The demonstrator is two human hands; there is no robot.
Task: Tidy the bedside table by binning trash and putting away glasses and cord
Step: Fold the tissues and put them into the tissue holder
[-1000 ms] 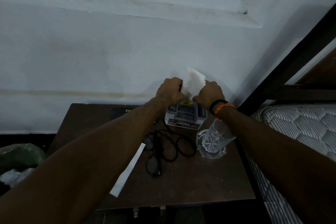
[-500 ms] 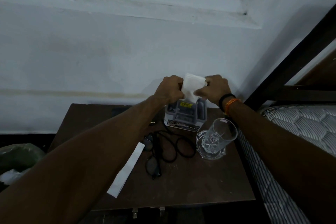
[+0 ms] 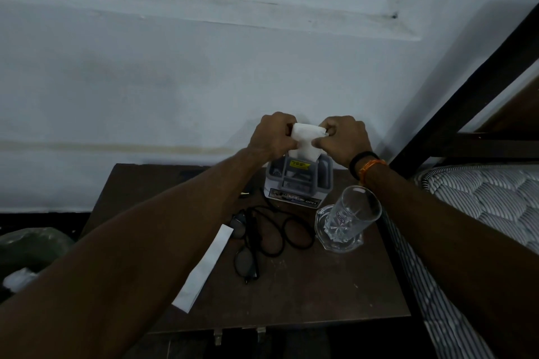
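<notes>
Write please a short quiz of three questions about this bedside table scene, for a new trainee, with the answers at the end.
1. True or false: both hands grip the white tissue above the grey organizer box.
2. Which thing lies nearest the table's front edge? A) the drinking glass B) the white paper strip C) the organizer box
3. Fill in: the black cord lies between the eyeglasses and the ____.

Key
1. True: the left hand and the right hand pinch it from opposite sides.
2. B.
3. Glass.
</notes>
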